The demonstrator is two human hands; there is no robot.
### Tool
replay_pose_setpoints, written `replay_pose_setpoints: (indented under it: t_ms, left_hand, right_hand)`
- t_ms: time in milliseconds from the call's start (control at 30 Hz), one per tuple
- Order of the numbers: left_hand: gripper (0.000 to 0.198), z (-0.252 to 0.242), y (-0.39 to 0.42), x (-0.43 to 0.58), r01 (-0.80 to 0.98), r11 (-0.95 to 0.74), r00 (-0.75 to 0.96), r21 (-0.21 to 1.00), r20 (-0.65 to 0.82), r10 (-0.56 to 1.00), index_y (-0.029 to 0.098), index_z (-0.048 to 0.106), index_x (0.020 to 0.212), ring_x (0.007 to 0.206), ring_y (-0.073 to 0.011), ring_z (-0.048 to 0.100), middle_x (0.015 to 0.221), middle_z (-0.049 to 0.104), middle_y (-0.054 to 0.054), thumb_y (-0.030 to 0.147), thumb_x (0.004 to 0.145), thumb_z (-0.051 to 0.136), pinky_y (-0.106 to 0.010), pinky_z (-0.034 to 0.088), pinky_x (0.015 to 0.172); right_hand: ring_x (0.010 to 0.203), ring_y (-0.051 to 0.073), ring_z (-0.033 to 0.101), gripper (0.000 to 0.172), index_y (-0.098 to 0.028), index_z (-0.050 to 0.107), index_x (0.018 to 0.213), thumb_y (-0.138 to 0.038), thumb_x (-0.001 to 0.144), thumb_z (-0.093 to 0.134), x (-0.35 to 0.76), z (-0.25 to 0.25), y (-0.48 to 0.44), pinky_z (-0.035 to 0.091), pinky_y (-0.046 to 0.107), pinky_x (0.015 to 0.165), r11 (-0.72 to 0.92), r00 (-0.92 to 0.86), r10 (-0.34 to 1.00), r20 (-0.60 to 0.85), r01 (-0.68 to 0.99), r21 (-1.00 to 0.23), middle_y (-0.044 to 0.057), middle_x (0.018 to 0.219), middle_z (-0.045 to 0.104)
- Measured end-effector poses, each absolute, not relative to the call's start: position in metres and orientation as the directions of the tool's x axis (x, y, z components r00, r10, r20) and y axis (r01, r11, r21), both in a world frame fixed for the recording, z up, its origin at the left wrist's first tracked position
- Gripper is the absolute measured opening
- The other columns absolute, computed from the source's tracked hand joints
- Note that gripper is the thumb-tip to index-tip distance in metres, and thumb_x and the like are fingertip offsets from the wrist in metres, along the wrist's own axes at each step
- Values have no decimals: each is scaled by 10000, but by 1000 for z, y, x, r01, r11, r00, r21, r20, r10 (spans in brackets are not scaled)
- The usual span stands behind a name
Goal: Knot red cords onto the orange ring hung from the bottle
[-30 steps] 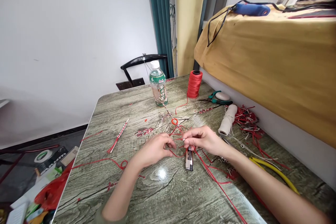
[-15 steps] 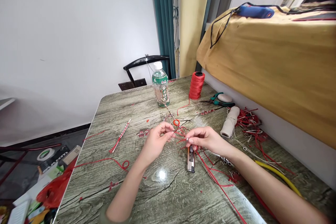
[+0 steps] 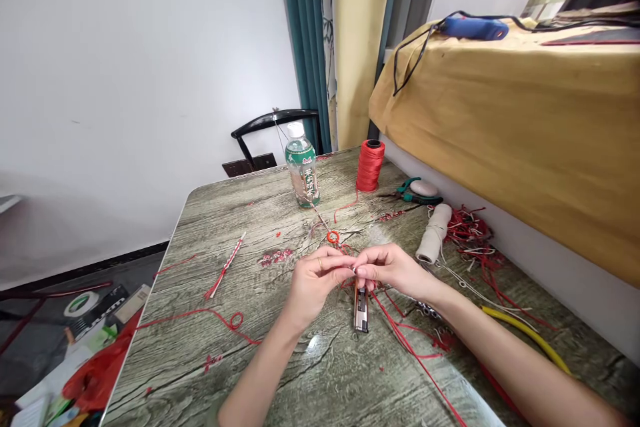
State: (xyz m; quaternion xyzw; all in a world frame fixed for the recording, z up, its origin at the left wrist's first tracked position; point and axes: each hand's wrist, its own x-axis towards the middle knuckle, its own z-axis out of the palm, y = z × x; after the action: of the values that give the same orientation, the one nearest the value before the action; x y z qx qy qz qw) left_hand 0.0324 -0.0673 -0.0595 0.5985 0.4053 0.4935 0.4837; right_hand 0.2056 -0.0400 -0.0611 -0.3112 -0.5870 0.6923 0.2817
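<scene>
Over the table, my left hand (image 3: 317, 277) and my right hand (image 3: 393, 271) meet with their fingertips together. My right thumb and forefinger pinch a small silvery bead-like piece (image 3: 355, 271). My left fingers are closed against it in a pinch; red cord runs at the fingertips, mostly hidden. Just beyond the hands lies an orange-red ring (image 3: 333, 237), tied by a thin cord towards the bottle. Below my fingers rests a narrow metallic tool with a dark slot (image 3: 361, 310), its top end covered. Long red cords (image 3: 400, 333) trail from there to the front right.
A green-labelled bottle (image 3: 302, 170) and a red thread spool (image 3: 371, 167) stand behind. To the right are green-handled pliers (image 3: 419, 198), a white cord roll (image 3: 434, 233), tangled red scraps (image 3: 470, 227) and a yellow tube (image 3: 525, 333). A red-and-white braid (image 3: 226, 267) lies left.
My left hand has moved right, closing the gap to my right hand, so the fingertips now meet at the small silvery piece. My right hand has stayed nearly in place. The view has shifted slightly.
</scene>
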Motion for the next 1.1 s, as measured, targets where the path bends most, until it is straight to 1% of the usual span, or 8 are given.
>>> replay_pose_setpoints:
  t_ms: [300, 400, 500, 567, 700, 833, 967, 1100]
  left_hand:
    - [43, -63, -71, 37, 79, -311, 72, 947, 306, 949, 170, 650, 697, 674, -119, 512, 703, 542, -14, 203, 676, 630, -233, 397, 606]
    - [53, -65, -70, 36, 159, -322, 36, 933, 320, 947, 161, 619, 671, 675, -118, 506, 699, 533, -11, 210, 692, 615, -235, 393, 615]
    - [62, -66, -69, 34, 243, -327, 36, 913, 328, 944, 161, 621, 674, 678, -119, 504, 707, 533, -12, 218, 696, 610, -237, 388, 619]
    - [65, -66, -69, 35, 282, -337, 49, 898, 338, 940, 160, 625, 671, 685, -122, 507, 706, 540, -13, 219, 696, 610, -240, 388, 625]
    - [65, -66, -71, 37, 313, -348, 69, 884, 345, 936, 162, 632, 672, 689, -124, 517, 702, 555, -14, 213, 701, 603, -247, 394, 640]
    - [74, -68, -70, 36, 313, -326, 37, 892, 332, 943, 160, 628, 674, 670, -122, 523, 700, 558, -15, 218, 706, 595, -242, 401, 616]
    - [88, -69, -69, 34, 350, -303, 4, 887, 321, 947, 161, 625, 676, 662, -122, 520, 701, 563, -16, 234, 709, 591, -240, 396, 600]
    - [93, -69, -69, 35, 364, -285, 1, 887, 305, 952, 161, 621, 665, 665, -124, 523, 693, 567, -16, 239, 706, 592, -240, 399, 603]
  right_hand:
    - [461, 41, 462, 248, -113, 655, 759, -339, 750, 556, 202, -61, -43, 348, 160, 440, -80, -638, 767, -66, 8, -997, 21, 635, 615]
    - [439, 47, 461, 278, -123, 639, 896, -338, 793, 494, 201, -58, -44, 343, 162, 431, -75, -651, 755, -70, 20, -997, -10, 542, 564]
    - [474, 51, 513, 358, -173, 528, 1086, -299, 752, 552, 199, -56, -45, 392, 170, 446, -158, -642, 759, -103, -28, -987, 18, 776, 621]
    - [516, 52, 537, 438, -190, 496, 1108, -270, 694, 615, 198, -57, -46, 431, 185, 477, -197, -640, 759, -117, -55, -979, 50, 965, 597]
    - [592, 90, 560, 441, -172, 527, 1035, -257, 627, 672, 193, -63, -49, 464, 213, 545, -199, -609, 781, -138, -32, -980, 16, 821, 609]
    - [519, 76, 525, 243, -144, 584, 891, -310, 714, 585, 191, -63, -51, 439, 199, 510, -94, -552, 826, -116, 69, -993, -6, 670, 576]
    - [533, 94, 535, 223, -147, 600, 851, -334, 775, 505, 192, -62, -51, 440, 213, 527, 70, -516, 856, -31, 176, -982, -4, 627, 563]
    - [531, 104, 523, 217, -160, 606, 826, -308, 812, 448, 194, -61, -51, 411, 214, 527, 248, -489, 871, 50, 348, -904, -7, 585, 556]
